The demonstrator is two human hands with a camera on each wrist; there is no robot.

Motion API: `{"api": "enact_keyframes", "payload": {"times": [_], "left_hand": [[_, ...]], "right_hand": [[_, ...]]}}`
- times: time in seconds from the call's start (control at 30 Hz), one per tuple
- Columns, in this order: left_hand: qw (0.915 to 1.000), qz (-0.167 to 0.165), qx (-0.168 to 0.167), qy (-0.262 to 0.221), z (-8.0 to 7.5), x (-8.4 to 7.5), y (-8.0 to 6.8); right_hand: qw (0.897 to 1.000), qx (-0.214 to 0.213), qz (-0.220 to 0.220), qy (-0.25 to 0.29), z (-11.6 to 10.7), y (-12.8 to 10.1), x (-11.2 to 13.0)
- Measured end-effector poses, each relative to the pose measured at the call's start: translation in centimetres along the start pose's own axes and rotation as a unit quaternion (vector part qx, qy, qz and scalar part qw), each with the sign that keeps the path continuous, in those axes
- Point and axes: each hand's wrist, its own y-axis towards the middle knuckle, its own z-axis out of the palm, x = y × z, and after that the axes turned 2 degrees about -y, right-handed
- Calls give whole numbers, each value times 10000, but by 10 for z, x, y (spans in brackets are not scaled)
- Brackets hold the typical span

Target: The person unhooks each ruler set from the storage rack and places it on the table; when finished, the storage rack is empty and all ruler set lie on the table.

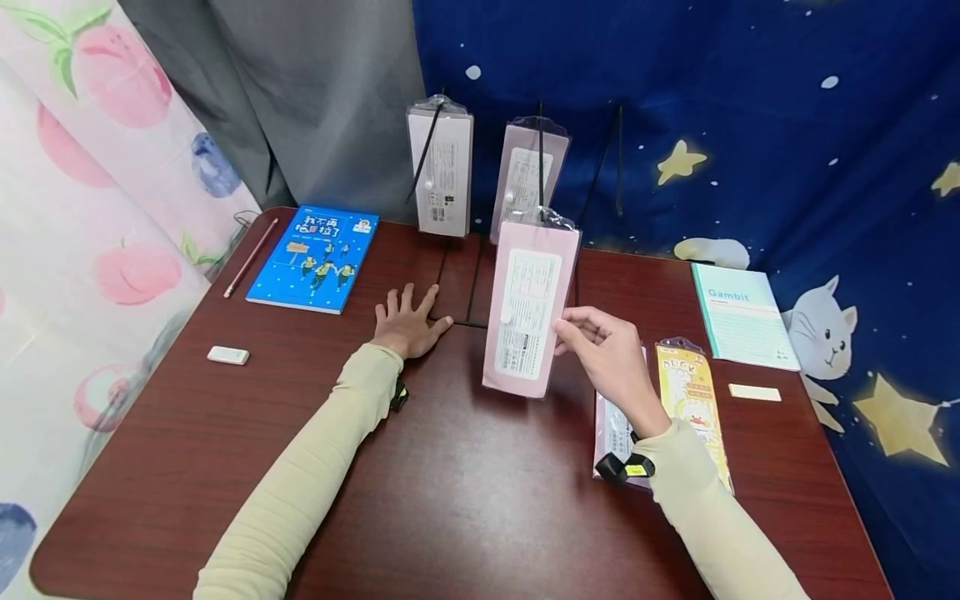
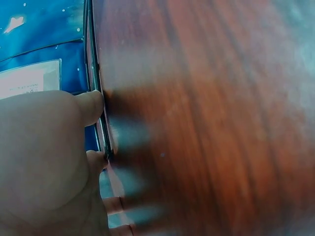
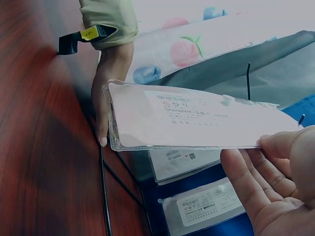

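Note:
My right hand (image 1: pixel 609 354) pinches the right edge of a pink flat package (image 1: pixel 528 308) in clear plastic, between thumb and fingers. The package hangs upright above the table, its printed back label towards me. Its top lies at the front end of the middle black hook (image 1: pixel 541 158); whether the hook passes through its hole, I cannot tell. With fingers spread, my left hand (image 1: pixel 407 325) rests on the table at the wire base (image 1: pixel 468 322) of the black rack. Behind hang a white package (image 1: pixel 441 171) on the left hook and another pink package (image 1: pixel 531 171) on the middle one.
The right hook (image 1: pixel 619 162) holds nothing. A yellow duck package (image 1: pixel 693 400) and a partly hidden pink package (image 1: pixel 611 425) lie by my right forearm. Around them are a notebook (image 1: pixel 746 317), white block (image 1: pixel 754 392), blue book (image 1: pixel 315 258), pencil (image 1: pixel 251 258) and eraser (image 1: pixel 228 356).

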Motion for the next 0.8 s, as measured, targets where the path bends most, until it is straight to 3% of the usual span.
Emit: {"api": "enact_keyframes", "payload": {"times": [0.53, 0.8], "left_hand": [[9999, 27, -124, 4, 0, -1, -5], [10000, 27, -55, 20, -3, -4, -9]], "right_hand": [[9998, 123, 111, 67, -1, -18, 3], [9997, -61, 251, 54, -11, -34, -14]]}}
